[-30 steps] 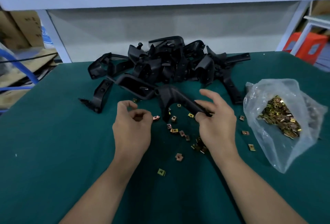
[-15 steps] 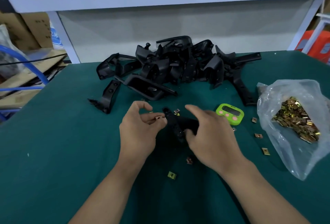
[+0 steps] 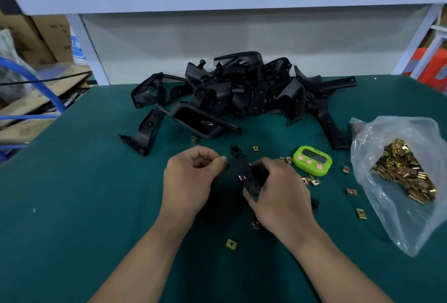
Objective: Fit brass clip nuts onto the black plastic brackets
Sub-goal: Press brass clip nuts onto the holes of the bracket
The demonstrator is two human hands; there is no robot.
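1. On the green table, right in front of you, your right hand grips a black bracket. Its fingers are curled round the lower end, and the upper end points away toward the far side.
2. Your left hand has its fingers curled, with thumb and forefinger pinched together at the bracket's left edge. Whether a nut sits between them cannot be told.
3. Loose clip nuts lie scattered around both hands.
4. At the far side sits the pile of brackets. A green timer lies near your right hand, and a clear bag of nuts lies further right.
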